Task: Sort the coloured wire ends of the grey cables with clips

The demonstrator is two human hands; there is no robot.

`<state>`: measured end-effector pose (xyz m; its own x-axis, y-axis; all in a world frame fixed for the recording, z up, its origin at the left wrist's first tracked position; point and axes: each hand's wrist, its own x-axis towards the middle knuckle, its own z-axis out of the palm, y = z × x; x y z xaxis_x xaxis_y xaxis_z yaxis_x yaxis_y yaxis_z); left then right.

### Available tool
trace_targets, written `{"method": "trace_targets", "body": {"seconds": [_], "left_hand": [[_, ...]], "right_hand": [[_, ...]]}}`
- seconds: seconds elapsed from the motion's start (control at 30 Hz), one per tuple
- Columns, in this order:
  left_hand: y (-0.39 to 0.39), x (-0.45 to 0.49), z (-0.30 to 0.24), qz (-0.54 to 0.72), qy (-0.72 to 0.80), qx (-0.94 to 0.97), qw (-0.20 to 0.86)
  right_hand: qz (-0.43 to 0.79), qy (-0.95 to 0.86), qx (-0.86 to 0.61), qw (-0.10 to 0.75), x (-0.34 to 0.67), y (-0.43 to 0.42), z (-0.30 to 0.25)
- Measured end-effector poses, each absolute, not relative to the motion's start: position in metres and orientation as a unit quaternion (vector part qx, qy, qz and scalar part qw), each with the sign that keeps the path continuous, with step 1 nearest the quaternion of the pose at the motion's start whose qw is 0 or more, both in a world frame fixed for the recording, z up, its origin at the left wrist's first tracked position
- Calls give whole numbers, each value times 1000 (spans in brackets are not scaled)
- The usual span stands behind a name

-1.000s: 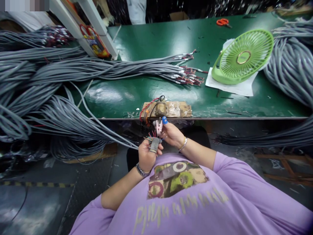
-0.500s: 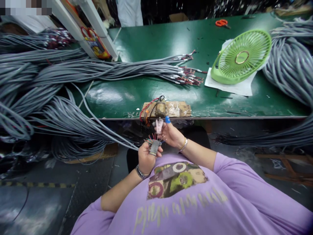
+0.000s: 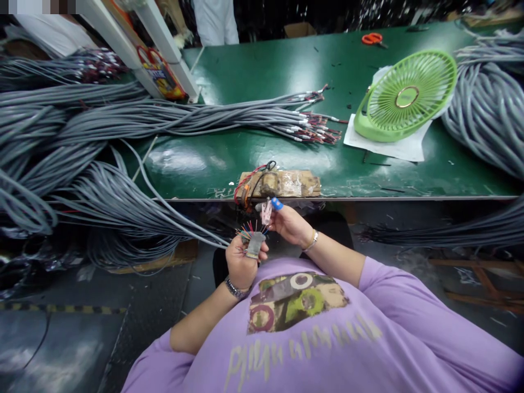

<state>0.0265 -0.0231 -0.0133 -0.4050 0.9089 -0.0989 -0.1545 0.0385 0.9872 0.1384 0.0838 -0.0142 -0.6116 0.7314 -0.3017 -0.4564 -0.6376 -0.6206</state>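
Observation:
My left hand is closed around a grey connector, held low in front of my chest. Thin coloured wires fan out from its upper edge, and a grey cable runs to the hand from the left. Just above it, my right hand pinches a small pale pink clip shaped like a clothes peg. A blue cover sits on a digit of that hand. The clip's lower end is close to the wires; whether it grips one is too small to tell.
At the table's front edge lies a wooden block with red and black leads. Bundles of grey cables stretch across the left side. A green fan, orange-handled scissors and coiled cable are to the right.
My left hand and the connector have shifted slightly left and up. The blue-covered digit of my right hand has moved a little left, closer to the pink clip, which is turned slightly.

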Motion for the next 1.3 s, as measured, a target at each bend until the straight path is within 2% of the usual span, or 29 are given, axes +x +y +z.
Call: {"method": "trace_targets", "body": {"seconds": [0.37, 0.63, 0.97, 1.3], "left_hand": [[-15, 31, -15, 583, 587, 357, 433], [-21, 31, -15, 571, 592, 360, 439], [-31, 26, -13, 588, 584, 364, 425], [-20, 29, -13, 601, 578, 366, 412]], "right_hand": [[887, -159, -265, 343, 134, 85, -17], [883, -165, -270, 347, 133, 82, -18], [908, -181, -252, 281, 147, 85, -17], [871, -237, -282, 326, 142, 84, -14]]}}
